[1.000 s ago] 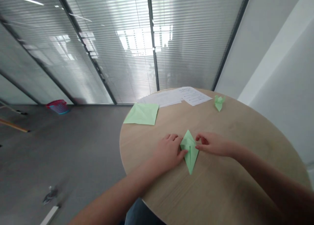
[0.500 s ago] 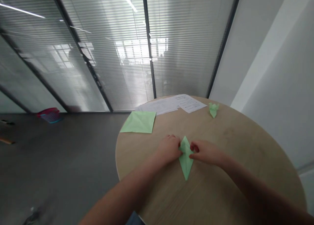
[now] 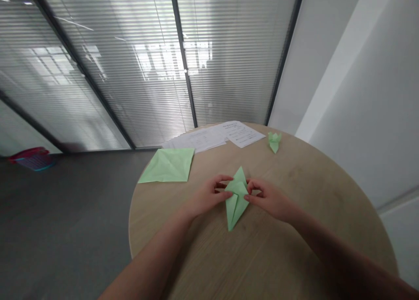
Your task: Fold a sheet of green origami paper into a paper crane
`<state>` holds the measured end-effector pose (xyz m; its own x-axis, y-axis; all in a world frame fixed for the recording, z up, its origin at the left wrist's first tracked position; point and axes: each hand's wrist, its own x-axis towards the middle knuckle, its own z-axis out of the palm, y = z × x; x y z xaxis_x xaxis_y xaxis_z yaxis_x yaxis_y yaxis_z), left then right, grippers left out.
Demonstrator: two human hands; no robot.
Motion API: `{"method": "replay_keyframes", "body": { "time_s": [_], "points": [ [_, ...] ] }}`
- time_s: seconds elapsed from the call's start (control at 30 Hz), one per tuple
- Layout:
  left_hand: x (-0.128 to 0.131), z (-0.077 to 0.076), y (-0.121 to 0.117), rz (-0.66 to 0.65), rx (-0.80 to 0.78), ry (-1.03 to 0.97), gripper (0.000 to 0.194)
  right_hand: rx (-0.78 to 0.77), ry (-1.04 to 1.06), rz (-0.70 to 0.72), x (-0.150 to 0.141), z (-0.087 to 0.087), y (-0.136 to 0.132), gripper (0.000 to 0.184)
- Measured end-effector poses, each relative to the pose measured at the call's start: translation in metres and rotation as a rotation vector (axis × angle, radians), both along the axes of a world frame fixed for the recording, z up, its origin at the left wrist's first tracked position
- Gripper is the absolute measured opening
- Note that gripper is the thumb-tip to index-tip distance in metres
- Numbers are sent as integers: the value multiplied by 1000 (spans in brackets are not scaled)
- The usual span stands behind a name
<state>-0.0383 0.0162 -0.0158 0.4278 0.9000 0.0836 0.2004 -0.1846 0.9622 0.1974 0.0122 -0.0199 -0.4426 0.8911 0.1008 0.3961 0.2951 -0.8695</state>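
Observation:
A folded sheet of light green origami paper, long and pointed at both ends, is between my hands just above or on the round table. My left hand pinches its left edge, thumb on the near face and fingers behind. On the right edge, the thumb and curled index finger of my right hand grip the paper. A flap is turned over across its middle, and a narrow fold runs down the lower half.
The wooden round table carries a green creased sheet at left, printed white papers at the far edge and a small green folded paper figure at far right. A red and blue basket stands on the floor.
The green paper has been lifted and tilted, its lower tip swinging left, and a flap now shows across its middle. Both hands hold its sides. The view has turned slightly right.

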Motion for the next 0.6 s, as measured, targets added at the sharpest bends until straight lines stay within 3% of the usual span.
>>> {"method": "replay_keyframes", "body": {
  "time_s": [0.1,0.23,0.4,0.5,0.6],
  "points": [
    [4,1,-1,-39,-87,-138,51,-122,144,0,-1,-4,0,29],
    [8,4,-6,-1,-76,-150,60,-242,276,-17,-6,-4,-4,41],
    [12,5,-12,60,-8,-141,62,-224,382,-73,-12,-1,-8,43],
    [14,4,-13,58,-53,-156,48,-194,426,-88,-13,-1,-10,50],
    [17,4,-12,62,-116,-199,52,-182,405,-70,-13,-1,-10,58]
  ]
}}
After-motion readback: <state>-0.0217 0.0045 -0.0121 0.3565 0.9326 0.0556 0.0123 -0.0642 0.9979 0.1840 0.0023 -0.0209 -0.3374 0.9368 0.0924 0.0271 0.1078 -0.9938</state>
